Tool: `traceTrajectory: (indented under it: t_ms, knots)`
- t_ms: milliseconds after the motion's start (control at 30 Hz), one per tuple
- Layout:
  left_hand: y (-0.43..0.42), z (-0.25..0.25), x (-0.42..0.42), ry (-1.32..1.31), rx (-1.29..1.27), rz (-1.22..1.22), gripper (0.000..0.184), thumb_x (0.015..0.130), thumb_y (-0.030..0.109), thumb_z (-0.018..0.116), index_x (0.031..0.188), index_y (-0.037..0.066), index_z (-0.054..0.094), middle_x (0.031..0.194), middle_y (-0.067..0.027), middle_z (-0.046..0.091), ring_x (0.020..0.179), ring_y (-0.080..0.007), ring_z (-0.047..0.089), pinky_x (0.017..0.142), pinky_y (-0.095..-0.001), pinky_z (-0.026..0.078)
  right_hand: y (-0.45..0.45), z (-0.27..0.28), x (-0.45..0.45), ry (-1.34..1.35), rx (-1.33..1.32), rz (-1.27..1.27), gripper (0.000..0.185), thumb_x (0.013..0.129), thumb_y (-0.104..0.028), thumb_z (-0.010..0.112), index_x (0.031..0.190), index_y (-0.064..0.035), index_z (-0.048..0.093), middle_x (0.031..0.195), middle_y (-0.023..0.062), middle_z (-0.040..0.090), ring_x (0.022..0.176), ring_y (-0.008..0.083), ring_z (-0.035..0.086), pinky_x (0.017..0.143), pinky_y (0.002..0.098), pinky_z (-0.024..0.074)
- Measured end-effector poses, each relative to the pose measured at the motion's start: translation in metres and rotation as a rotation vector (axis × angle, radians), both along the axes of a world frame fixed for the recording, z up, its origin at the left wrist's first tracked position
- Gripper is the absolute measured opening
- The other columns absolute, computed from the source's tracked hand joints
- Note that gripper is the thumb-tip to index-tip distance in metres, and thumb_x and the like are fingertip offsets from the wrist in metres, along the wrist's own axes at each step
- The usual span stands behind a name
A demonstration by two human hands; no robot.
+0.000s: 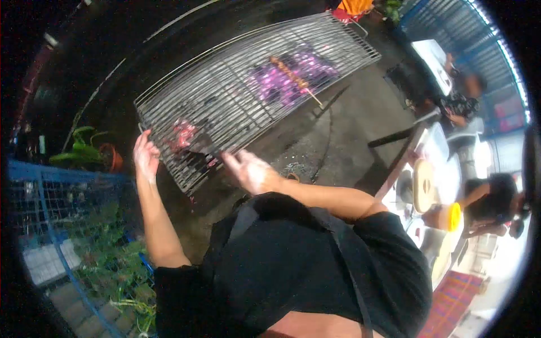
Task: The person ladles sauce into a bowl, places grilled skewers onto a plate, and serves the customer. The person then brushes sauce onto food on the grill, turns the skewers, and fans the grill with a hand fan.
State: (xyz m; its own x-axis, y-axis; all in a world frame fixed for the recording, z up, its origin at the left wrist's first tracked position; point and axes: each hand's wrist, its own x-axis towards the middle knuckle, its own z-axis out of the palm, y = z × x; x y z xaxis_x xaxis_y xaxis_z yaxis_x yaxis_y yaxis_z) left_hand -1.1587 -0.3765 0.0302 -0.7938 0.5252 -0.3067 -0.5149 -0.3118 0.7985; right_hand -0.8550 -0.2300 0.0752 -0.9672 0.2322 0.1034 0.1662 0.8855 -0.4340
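A long wire grill rack (225, 65) stretches diagonally in front of me over a dark base. My right hand (255, 172) is closed around the handle of a dark, flat-bladed spatula (204, 145). Its blade lies at the near left part of the rack, beside glowing reddish coals (183, 134). By the rack's left end is my left hand (146, 156), fingers partly stretched and apart, with nothing visible in it; whether it touches the rack I cannot tell. Farther right, a skewer of browned meat (290, 73) rests on the rack above a purple-pink bed of coals (307, 63).
A table to the right carries a tan oval lid or board (424, 186), a yellow-rimmed container (453, 217) and other items. Other people (493, 197) are beside it. Blue wire fencing (48, 197) with plants (104, 248) stands at left. An orange-and-red cloth (355, 8) is by the rack's far end.
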Motion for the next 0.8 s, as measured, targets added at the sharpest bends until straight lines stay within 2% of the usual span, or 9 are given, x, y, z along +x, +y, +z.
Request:
traceTrajectory:
  t_ms: [67,167,233,300,333,400,467,667,800]
  knots:
    - [0.003,0.001,-0.001,0.056,-0.085,0.032,0.017,0.094,0.020,0.047,0.105,0.009,0.054,0.058,0.0072,0.033,0.046,-0.0019,0.032,0.042,-0.0164,0.031,-0.004,0.002,-0.015,-0.053,-0.104,0.054,0.041,0.085,-0.014,0.045,0.124,-0.0012,0.041,0.096,0.0250,0.051,0.084,0.0381,0.057,0.073,0.0425,0.0474]
    - [0.000,-0.001,-0.008,0.063,-0.126,0.004,0.018,0.094,0.023,0.048,0.105,0.010,0.055,0.061,0.0069,0.036,0.049,-0.0021,0.034,0.044,-0.0169,0.033,0.006,-0.011,-0.022,-0.005,-0.211,0.081,0.044,0.088,-0.032,0.048,0.119,-0.0012,0.043,0.098,0.0287,0.051,0.087,0.0410,0.058,0.076,0.0436,0.0472]
    - [0.003,0.001,-0.004,0.070,-0.123,-0.002,0.018,0.094,0.023,0.047,0.105,0.010,0.055,0.062,0.0064,0.037,0.050,-0.0022,0.034,0.045,-0.0171,0.033,0.027,0.025,-0.012,-0.049,-0.192,0.018,0.053,0.087,-0.044,0.050,0.118,-0.0011,0.044,0.095,0.0273,0.054,0.086,0.0423,0.057,0.077,0.0438,0.0475]
    - [0.002,-0.001,-0.005,0.093,-0.129,-0.022,0.020,0.095,0.022,0.047,0.108,0.010,0.055,0.066,0.0043,0.041,0.053,-0.0032,0.037,0.047,-0.0183,0.037,0.089,-0.002,-0.003,0.236,-0.101,-0.048,0.038,0.085,-0.041,0.053,0.099,-0.0049,0.052,0.091,0.0198,0.057,0.085,0.0382,0.057,0.074,0.0432,0.0477]
    - [0.004,0.001,-0.003,0.096,-0.125,-0.022,0.020,0.095,0.022,0.047,0.108,0.010,0.055,0.066,0.0043,0.041,0.053,-0.0032,0.037,0.047,-0.0183,0.037,0.124,-0.014,0.007,0.373,0.279,-0.190,0.025,0.085,-0.031,0.051,0.093,-0.0083,0.053,0.094,0.0172,0.057,0.085,0.0344,0.056,0.071,0.0424,0.0486]
    - [0.009,0.007,0.000,0.094,-0.186,0.051,0.022,0.094,0.022,0.047,0.110,0.009,0.055,0.068,0.0029,0.045,0.055,-0.0041,0.041,0.050,-0.0191,0.042,0.181,-0.014,0.026,-0.038,0.606,-0.640,0.015,0.085,-0.018,0.045,0.095,-0.0112,0.054,0.096,0.0137,0.057,0.087,0.0295,0.056,0.065,0.0408,0.0498]
    - [-0.002,-0.007,-0.010,0.112,-0.165,-0.013,0.023,0.093,0.021,0.049,0.111,0.008,0.055,0.075,-0.0004,0.052,0.061,-0.0049,0.049,0.054,-0.0195,0.046,0.220,-0.037,0.048,-0.118,0.647,-0.769,0.016,0.085,-0.018,0.044,0.096,-0.0098,0.054,0.092,0.0152,0.058,0.082,0.0314,0.057,0.066,0.0419,0.0498]
    - [-0.009,-0.008,0.000,0.152,-0.321,0.095,0.032,0.089,0.022,0.057,0.116,0.007,0.052,0.093,-0.0056,0.059,0.075,-0.0111,0.057,0.066,-0.0250,0.049,0.280,-0.075,0.066,0.056,0.287,-0.618,0.014,0.076,-0.013,0.055,0.085,-0.0045,0.059,0.080,0.0166,0.059,0.074,0.0341,0.059,0.066,0.0426,0.0481]
    - [-0.024,-0.009,0.015,0.279,-0.514,0.255,0.043,0.088,0.023,0.057,0.125,0.006,0.044,0.111,-0.0077,0.056,0.096,-0.0170,0.055,0.083,-0.0312,0.044,0.264,-0.040,0.067,0.189,0.053,-0.603,0.015,0.077,-0.017,0.058,0.082,-0.0044,0.065,0.077,0.0134,0.064,0.070,0.0289,0.062,0.067,0.0377,0.0490]
